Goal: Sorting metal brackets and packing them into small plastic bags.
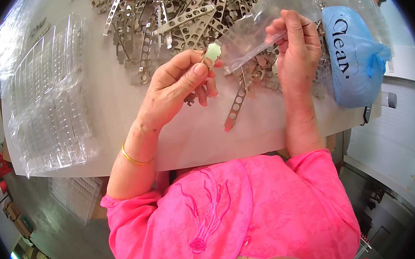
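My left hand pinches a small flat metal piece with a pale green face between thumb and fingers. Below those fingers shows a bit of another dark metal part, partly hidden by the hand. To the right, my right hand is closed on the edge of a clear plastic bag. The bag slants over a large heap of thin metal strips, many punched with round holes. One perforated strip with a red tip juts from the heap toward me.
Stacked clear plastic trays lie at the left of the white table. A knotted blue plastic bag sits at the right edge, with more clear plastic behind it. Another clear tray is below the table's front left edge.
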Action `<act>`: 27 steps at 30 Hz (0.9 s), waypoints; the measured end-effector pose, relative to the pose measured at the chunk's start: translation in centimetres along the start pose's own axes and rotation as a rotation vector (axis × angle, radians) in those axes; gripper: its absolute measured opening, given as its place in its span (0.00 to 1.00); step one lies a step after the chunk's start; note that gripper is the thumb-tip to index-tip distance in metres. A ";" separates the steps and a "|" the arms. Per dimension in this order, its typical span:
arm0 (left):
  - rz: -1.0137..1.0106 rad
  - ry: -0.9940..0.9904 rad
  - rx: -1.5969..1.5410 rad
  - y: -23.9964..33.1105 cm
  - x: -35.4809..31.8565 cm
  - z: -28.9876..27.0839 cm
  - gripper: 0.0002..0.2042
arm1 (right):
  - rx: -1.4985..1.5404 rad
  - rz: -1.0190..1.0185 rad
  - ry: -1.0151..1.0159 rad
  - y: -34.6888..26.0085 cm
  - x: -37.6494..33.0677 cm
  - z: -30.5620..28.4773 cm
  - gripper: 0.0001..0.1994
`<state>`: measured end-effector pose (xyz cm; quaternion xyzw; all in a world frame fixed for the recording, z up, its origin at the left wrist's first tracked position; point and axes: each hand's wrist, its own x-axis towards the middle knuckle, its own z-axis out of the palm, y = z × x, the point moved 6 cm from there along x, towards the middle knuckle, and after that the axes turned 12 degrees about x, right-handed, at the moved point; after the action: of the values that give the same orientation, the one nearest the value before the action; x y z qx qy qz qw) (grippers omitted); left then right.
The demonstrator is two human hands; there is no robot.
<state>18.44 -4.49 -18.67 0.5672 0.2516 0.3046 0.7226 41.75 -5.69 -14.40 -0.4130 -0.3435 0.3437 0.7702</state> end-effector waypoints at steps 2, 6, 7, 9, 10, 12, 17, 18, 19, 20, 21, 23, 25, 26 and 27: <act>-0.023 0.015 0.010 0.4 0.0 -0.1 0.13 | 0.003 0.009 -0.020 0.2 -0.4 0.4 0.08; 0.023 0.035 0.002 -0.3 0.2 -0.6 0.13 | -0.064 0.044 -0.036 -0.1 -1.1 1.4 0.08; 0.007 0.058 0.017 -0.4 0.2 -0.7 0.13 | -0.066 0.042 -0.036 0.1 -1.0 1.2 0.08; -0.007 0.081 0.032 -0.4 0.2 -0.9 0.13 | -0.030 0.063 -0.174 0.9 -1.0 1.5 0.08; -0.011 0.093 0.030 -0.4 0.1 -0.9 0.13 | -0.030 0.061 -0.177 0.9 -1.1 1.5 0.08; -0.013 0.106 0.029 -0.3 0.1 -1.0 0.13 | -0.009 0.033 -0.087 0.6 -1.1 1.1 0.08; -0.002 0.079 -0.078 0.3 0.4 -0.5 0.12 | 0.025 -0.015 -0.036 0.3 -0.5 0.2 0.08; -0.002 0.080 -0.077 0.2 0.4 -0.5 0.12 | 0.021 -0.022 -0.029 0.3 -0.6 0.2 0.08; 0.003 0.069 -0.089 0.0 0.4 -0.6 0.12 | 0.022 -0.021 -0.030 0.4 -0.7 0.2 0.08; 0.007 0.057 -0.102 0.0 0.4 -0.6 0.12 | 0.021 -0.029 -0.043 0.6 -0.8 0.5 0.08; 0.007 0.057 -0.101 -0.1 0.4 -0.5 0.12 | 0.019 -0.036 -0.056 0.6 -0.8 0.6 0.08; -0.010 0.067 -0.082 -0.2 0.2 -0.5 0.11 | 0.025 -0.029 -0.070 0.8 -1.0 0.7 0.08; -0.008 0.060 -0.067 -0.2 0.1 -0.6 0.11 | 0.040 -0.019 -0.091 1.1 -1.2 1.0 0.08; -0.008 0.051 -0.053 -0.2 -0.1 -0.6 0.11 | 0.022 -0.023 -0.085 1.1 -1.5 0.9 0.08; -0.007 0.074 -0.040 -0.3 -0.3 -0.8 0.11 | 0.016 -0.024 -0.085 1.4 -1.7 1.1 0.07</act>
<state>17.72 -4.19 -19.17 0.5401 0.2738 0.3279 0.7251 39.64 -6.01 -15.59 -0.3878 -0.3781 0.3542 0.7624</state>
